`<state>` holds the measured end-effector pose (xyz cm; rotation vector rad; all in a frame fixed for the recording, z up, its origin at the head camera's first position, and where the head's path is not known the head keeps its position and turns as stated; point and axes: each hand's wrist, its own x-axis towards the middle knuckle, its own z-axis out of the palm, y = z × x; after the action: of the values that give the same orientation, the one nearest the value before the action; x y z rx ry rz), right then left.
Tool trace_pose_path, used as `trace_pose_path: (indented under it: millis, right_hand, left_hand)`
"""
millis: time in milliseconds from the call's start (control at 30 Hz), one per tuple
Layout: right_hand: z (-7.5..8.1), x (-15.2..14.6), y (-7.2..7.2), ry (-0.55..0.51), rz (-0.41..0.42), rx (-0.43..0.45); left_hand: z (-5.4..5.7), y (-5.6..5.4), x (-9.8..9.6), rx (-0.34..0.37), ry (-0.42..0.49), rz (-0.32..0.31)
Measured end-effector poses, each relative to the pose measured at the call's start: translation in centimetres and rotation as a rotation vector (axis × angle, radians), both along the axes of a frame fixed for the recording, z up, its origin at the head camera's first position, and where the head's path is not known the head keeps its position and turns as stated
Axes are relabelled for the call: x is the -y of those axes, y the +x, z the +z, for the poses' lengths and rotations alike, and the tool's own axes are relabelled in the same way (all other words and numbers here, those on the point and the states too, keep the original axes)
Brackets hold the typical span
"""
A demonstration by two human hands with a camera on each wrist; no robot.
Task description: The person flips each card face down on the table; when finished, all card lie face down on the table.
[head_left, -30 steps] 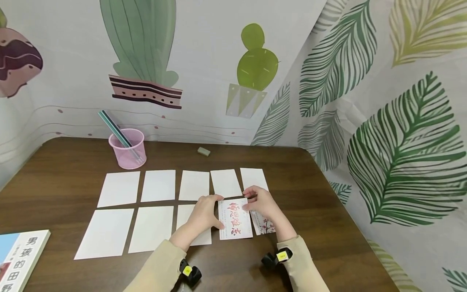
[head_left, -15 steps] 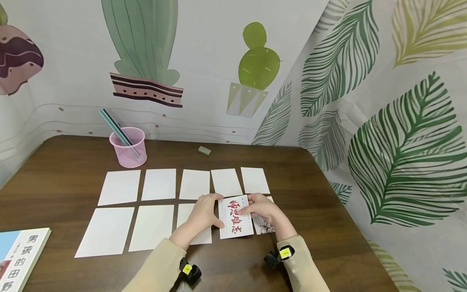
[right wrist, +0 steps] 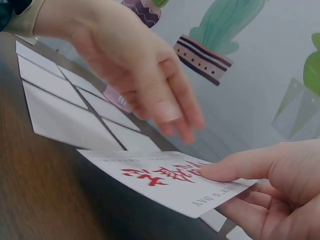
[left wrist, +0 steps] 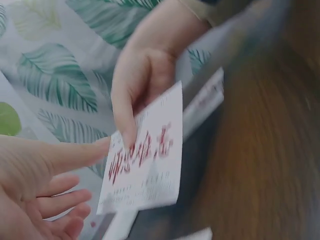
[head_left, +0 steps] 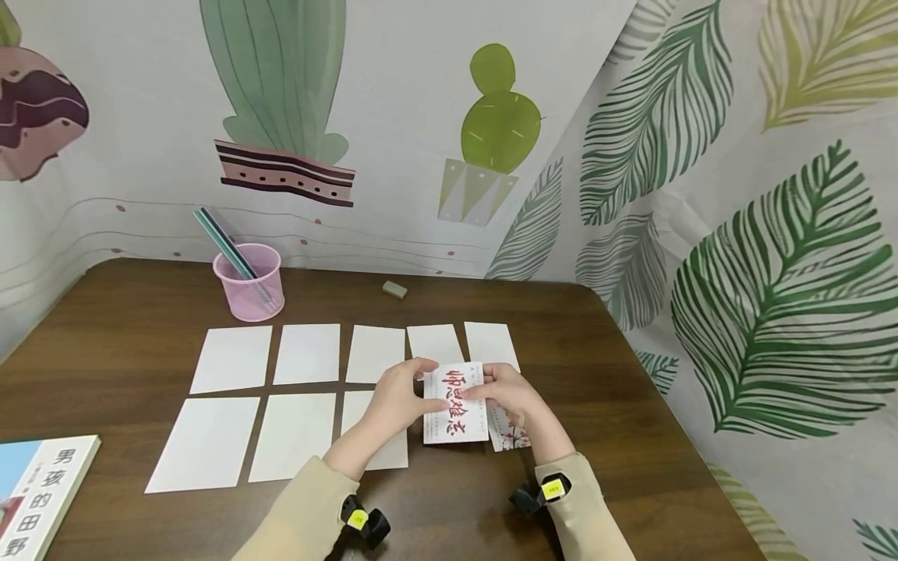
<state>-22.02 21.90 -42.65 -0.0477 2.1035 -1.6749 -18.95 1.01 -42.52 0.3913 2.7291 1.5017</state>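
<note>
My right hand (head_left: pixel 515 397) pinches the right side of a white greeting card (head_left: pixel 454 428) with red brush characters, thumb on its face and fingers beneath. The card (right wrist: pixel 160 185) is raised from the table and tilted in the right wrist view, with "'S DAY" printed along one edge. My left hand (head_left: pixel 391 397) is at the card's left side. In the left wrist view its thumb lies at the card's edge, while the other fingers of the left hand (left wrist: pixel 30 185) hang loosely curled. A card with pink blossoms (head_left: pixel 508 436) lies partly under my right hand.
Two rows of blank white cards, such as this front left one (head_left: pixel 203 444), lie on the brown table (head_left: pixel 617 467). Behind them stand a pink mesh cup (head_left: pixel 249 288) with pencils and a small eraser (head_left: pixel 394 289). A book (head_left: pixel 42 499) lies at the left.
My right hand has slid its thumb onto the characters card and taken hold of it, and the card has come up from the table. My left hand has shifted slightly, its thumb now nearer the characters.
</note>
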Motion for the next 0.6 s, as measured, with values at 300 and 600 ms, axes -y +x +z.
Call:
trace_pose_path:
  millis: [300,600]
  right_hand:
    - [0.8,0.7,0.3,-0.079,-0.061,-0.086]
    - [1.7,1.5,0.9,-0.166,-0.006,-0.136]
  left_hand:
    - [1.7,0.8,-0.7,0.074,0.196,-0.092]
    - [2.3,1.1,-0.7,0.042,0.150,-0.098]
